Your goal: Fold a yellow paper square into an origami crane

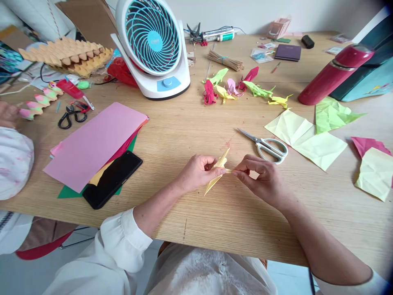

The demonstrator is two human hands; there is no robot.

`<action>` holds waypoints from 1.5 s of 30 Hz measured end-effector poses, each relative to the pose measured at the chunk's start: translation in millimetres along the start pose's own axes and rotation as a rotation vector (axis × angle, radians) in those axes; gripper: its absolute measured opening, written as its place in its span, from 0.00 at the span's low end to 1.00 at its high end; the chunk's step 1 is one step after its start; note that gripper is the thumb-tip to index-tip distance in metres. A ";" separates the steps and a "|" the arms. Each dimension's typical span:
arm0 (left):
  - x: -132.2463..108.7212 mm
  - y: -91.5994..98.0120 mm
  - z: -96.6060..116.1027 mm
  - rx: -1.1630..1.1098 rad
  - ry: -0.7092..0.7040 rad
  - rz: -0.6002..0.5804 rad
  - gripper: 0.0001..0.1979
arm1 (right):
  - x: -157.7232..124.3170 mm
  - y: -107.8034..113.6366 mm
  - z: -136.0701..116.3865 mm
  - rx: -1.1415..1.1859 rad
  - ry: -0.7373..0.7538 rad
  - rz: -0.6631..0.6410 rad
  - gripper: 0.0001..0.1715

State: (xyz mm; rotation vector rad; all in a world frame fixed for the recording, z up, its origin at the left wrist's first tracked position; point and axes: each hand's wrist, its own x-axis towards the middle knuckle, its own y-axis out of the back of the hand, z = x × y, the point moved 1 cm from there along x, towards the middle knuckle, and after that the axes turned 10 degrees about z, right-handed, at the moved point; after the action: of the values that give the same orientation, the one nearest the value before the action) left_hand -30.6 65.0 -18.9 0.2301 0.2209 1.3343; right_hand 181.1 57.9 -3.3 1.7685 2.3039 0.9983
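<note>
Between my two hands is a pale yellow folded paper figure, held just above the table's front part. My left hand pinches its body between thumb and fingers. With thumb and fingertips, my right hand grips a narrow strip of the same figure that sticks out to the right. White-handled scissors lie just beyond my right hand, blades toward the left. Farther back sits a cluster of finished paper figures in several colours, among them a red one and a green one.
Left of my arm, a black phone lies partly on a stack of coloured paper. A fan stands behind. Creased yellow sheets and a red flask are at right. At far left is another person's sleeve.
</note>
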 end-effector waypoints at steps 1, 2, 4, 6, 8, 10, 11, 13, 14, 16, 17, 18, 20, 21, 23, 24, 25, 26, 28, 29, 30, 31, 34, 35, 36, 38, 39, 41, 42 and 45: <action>0.2 -0.2 -1.3 -0.026 0.002 -0.014 0.20 | 0.4 2.3 1.8 0.018 -0.024 -0.012 0.10; 0.5 -0.5 -2.7 -0.062 0.010 -0.026 0.20 | 0.9 5.0 3.9 0.041 -0.049 -0.014 0.12; 1.6 -0.9 -5.3 -0.163 0.042 -0.024 0.20 | 2.3 11.1 8.2 0.094 -0.112 0.036 0.17; 2.6 -0.7 -6.2 -0.295 0.088 0.008 0.20 | 3.9 16.3 11.4 0.143 -0.186 0.134 0.22; 2.8 -0.4 -4.9 -0.419 0.143 0.046 0.20 | 5.1 17.7 12.4 0.198 -0.248 0.228 0.22; 1.8 -0.9 -2.3 -0.498 0.188 0.061 0.20 | 5.1 13.4 11.0 0.269 -0.286 0.261 0.19; 1.0 -1.6 -1.0 -0.515 0.201 0.060 0.19 | 4.6 9.2 9.5 0.316 -0.294 0.254 0.18; -0.7 -3.5 0.6 -0.517 0.201 0.058 0.19 | 2.8 -1.7 5.6 0.405 -0.313 0.177 0.18; -1.3 -4.6 0.8 -0.506 0.188 0.062 0.19 | 1.6 -7.4 3.3 0.455 -0.316 0.135 0.18; -1.9 -6.5 0.4 -0.481 0.153 0.089 0.20 | -0.5 -17.3 -1.1 0.542 -0.330 0.034 0.19; -2.0 -7.2 0.1 -0.473 0.137 0.104 0.20 | -1.3 -21.0 -3.1 0.574 -0.326 -0.003 0.18; -2.0 -7.8 -0.1 -0.471 0.124 0.119 0.20 | -1.8 -23.8 -4.8 0.593 -0.323 -0.019 0.18; -2.1 -8.9 0.1 -0.480 0.119 0.140 0.20 | -2.3 -27.8 -6.4 0.615 -0.333 -0.009 0.18; -2.4 -9.6 0.5 -0.488 0.122 0.150 0.20 | -2.3 -29.6 -6.5 0.628 -0.347 0.007 0.20; -3.4 -11.6 1.5 -0.504 0.128 0.164 0.21 | -2.6 -33.8 -5.4 0.667 -0.389 0.027 0.23; -4.1 -13.0 1.9 -0.520 0.132 0.164 0.21 | -2.9 -36.3 -4.5 0.687 -0.409 0.028 0.24; -4.9 -14.6 2.2 -0.544 0.142 0.157 0.21 | -3.4 -38.9 -3.7 0.699 -0.427 0.027 0.25; -5.6 -16.2 2.3 -0.576 0.159 0.147 0.22 | -4.0 -41.4 -2.8 0.702 -0.442 0.028 0.24; -6.7 -19.4 2.0 -0.655 0.220 0.113 0.22 | -5.1 -45.5 -1.6 0.692 -0.464 0.036 0.23; -7.0 -20.6 1.7 -0.694 0.262 0.094 0.23 | -5.6 -47.0 -1.3 0.686 -0.468 0.046 0.23; -7.2 -21.5 1.4 -0.728 0.306 0.073 0.23 | -6.0 -48.0 -1.1 0.682 -0.468 0.060 0.22; -7.2 -22.0 1.0 -0.757 0.351 0.052 0.23 | -6.2 -48.7 -1.0 0.681 -0.467 0.069 0.23; -6.6 -20.8 0.3 -0.805 0.448 -0.003 0.23 | -5.7 -48.7 -0.5 0.688 -0.470 0.078 0.24; -6.2 -19.6 0.2 -0.809 0.457 -0.014 0.23 | -5.2 -48.2 -0.1 0.692 -0.473 0.079 0.25; -5.8 -18.3 0.1 -0.808 0.458 -0.025 0.23 | -4.6 -47.4 0.3 0.698 -0.474 0.085 0.25; -5.1 -15.7 -0.2 -0.792 0.452 -0.045 0.21 | -3.2 -45.2 1.4 0.710 -0.464 0.108 0.27; -4.8 -14.7 -0.4 -0.778 0.446 -0.049 0.21 | -2.6 -43.9 2.0 0.711 -0.457 0.122 0.27; -4.5 -13.7 -1.0 -0.737 0.416 -0.032 0.20 | -1.8 -41.7 2.8 0.698 -0.450 0.144 0.26; -4.5 -13.8 -1.2 -0.711 0.386 -0.011 0.20 | -1.6 -41.0 3.1 0.686 -0.451 0.146 0.26; -5.5 -15.9 -0.5 -0.612 0.258 0.073 0.18 | -1.3 -40.5 2.1 0.657 -0.447 0.136 0.24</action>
State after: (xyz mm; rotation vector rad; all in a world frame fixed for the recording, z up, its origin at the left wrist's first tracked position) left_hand -17.2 56.1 -23.8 -0.4547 0.0120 1.4405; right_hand 148.4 52.6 -26.7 2.0894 2.3640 -0.2020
